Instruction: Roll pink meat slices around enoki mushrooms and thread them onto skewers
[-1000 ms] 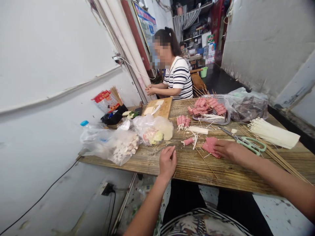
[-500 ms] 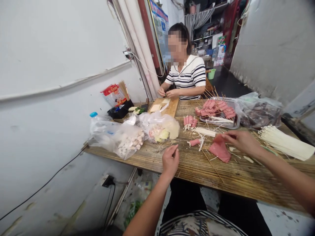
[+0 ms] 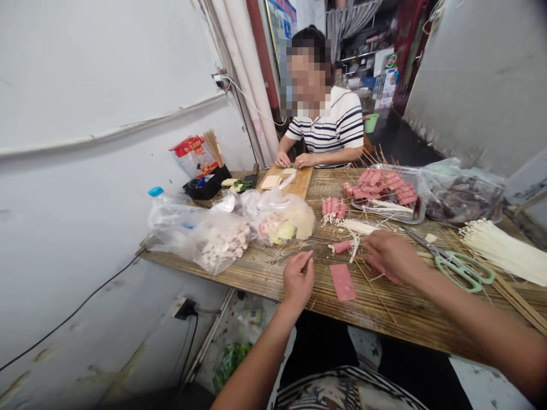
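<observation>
Here, thin pink rectangle (image 3: 343,282), grained tabletop (image 3: 261,272), left hand (image 3: 298,279), right hand (image 3: 392,255), either grip unclear

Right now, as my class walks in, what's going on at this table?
One person's right hand is over some pink slices, too blurred to tell whether it grips anything. A single pink slice lies flat on the wooden table between it and the loosely curled left hand. At the far end, a co-worker has both hands at a cutting board. Skewered pink rolls lie in a clear tray.
</observation>
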{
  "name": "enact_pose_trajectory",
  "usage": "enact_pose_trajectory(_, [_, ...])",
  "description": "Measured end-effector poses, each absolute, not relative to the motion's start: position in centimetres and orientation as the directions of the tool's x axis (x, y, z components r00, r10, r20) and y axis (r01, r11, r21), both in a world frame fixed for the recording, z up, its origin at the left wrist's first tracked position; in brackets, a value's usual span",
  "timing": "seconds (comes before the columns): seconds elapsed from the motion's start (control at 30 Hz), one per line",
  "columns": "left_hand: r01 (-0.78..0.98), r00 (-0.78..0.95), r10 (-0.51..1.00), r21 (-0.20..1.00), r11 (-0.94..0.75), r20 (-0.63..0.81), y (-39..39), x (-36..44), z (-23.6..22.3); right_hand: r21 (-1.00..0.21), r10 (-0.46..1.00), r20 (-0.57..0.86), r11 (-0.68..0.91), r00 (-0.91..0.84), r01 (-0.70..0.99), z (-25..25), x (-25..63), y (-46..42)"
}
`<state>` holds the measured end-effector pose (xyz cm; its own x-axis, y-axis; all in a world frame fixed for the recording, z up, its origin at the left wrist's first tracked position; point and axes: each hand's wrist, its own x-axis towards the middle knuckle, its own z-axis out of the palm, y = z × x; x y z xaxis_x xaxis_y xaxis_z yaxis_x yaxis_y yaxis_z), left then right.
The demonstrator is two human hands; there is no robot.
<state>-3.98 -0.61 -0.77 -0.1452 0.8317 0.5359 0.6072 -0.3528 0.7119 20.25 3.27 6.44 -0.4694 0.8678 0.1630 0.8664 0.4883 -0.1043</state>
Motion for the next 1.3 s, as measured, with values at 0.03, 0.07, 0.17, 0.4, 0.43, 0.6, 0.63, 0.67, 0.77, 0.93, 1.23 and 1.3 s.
enact_pose_trajectory(0.03, [0.61, -0.143, 0.83, 0.708, -0.355, 0.539, -0.6, -4.0, -0.7, -0.046, 0.89, 0.133, 0.445, -0.436, 0.894, 6.4, 21.2, 5.0])
enact_pose_trajectory(0.07, [0.611, -0.141, 0.829, 0.707, -0.357, 0.542, -0.6, -3.9, -0.7, 0.007, 0.901, 0.101, 0.422, -0.421, 0.906, 6.3, 21.9, 6.4])
enact_pose_trajectory(0.17, [0.605, -0.138, 0.825, 0.706, -0.367, 0.548, -0.7, -3.9, -0.6, 0.139, 0.893, 0.018, 0.442, -0.449, 0.886, 5.6, 23.0, 9.0])
enact_pose_trajectory(0.4, [0.647, 0.089, 0.755, 0.538, -0.54, 0.65, 0.5, -3.0, 1.2, 0.234, 0.851, 0.034, 0.503, -0.524, 0.832, 4.5, 22.5, 10.2])
enact_pose_trajectory(0.43, [0.648, 0.115, 0.739, 0.514, -0.562, 0.664, 1.1, -2.7, 1.8, 0.231, 0.845, 0.035, 0.513, -0.534, 0.827, 4.4, 22.5, 10.4])
enact_pose_trajectory(0.6, [0.642, 0.319, 0.686, 0.384, -0.664, 0.653, 5.3, 0.4, 4.2, 0.171, 0.843, 0.039, 0.523, -0.536, 0.835, 4.2, 23.0, 11.3])
enact_pose_trajectory(0.63, [0.641, 0.384, 0.679, 0.348, -0.684, 0.625, 6.2, 1.4, 4.3, 0.157, 0.847, 0.045, 0.518, -0.53, 0.841, 4.2, 23.1, 11.4])
enact_pose_trajectory(0.67, [0.646, 0.452, 0.675, 0.307, -0.698, 0.583, 7.2, 2.4, 4.3, 0.139, 0.851, 0.053, 0.512, -0.523, 0.848, 4.3, 23.3, 11.5])
enact_pose_trajectory(0.77, [0.683, 0.61, 0.675, 0.157, -0.713, 0.414, 9.9, 5.5, 3.8, 0.063, 0.854, 0.082, 0.509, -0.513, 0.858, 4.4, 23.9, 11.6])
enact_pose_trajectory(0.93, [0.691, 0.694, 0.667, 0.01, -0.723, 0.273, 12.6, 8.8, 3.1, -0.036, 0.856, 0.11, 0.511, -0.505, 0.859, 4.1, 25.0, 11.7])
enact_pose_trajectory(1.23, [0.65, 0.738, 0.626, -0.018, -0.76, 0.253, 13.8, 9.1, 2.9, -0.2, 0.845, 0.217, 0.529, -0.489, 0.825, 3.1, 27.2, 11.6])
enact_pose_trajectory(1.3, [0.638, 0.744, 0.611, -0.015, -0.77, 0.271, 13.7, 9.0, 2.9, -0.235, 0.859, 0.208, 0.508, -0.468, 0.828, 3.2, 27.1, 11.5])
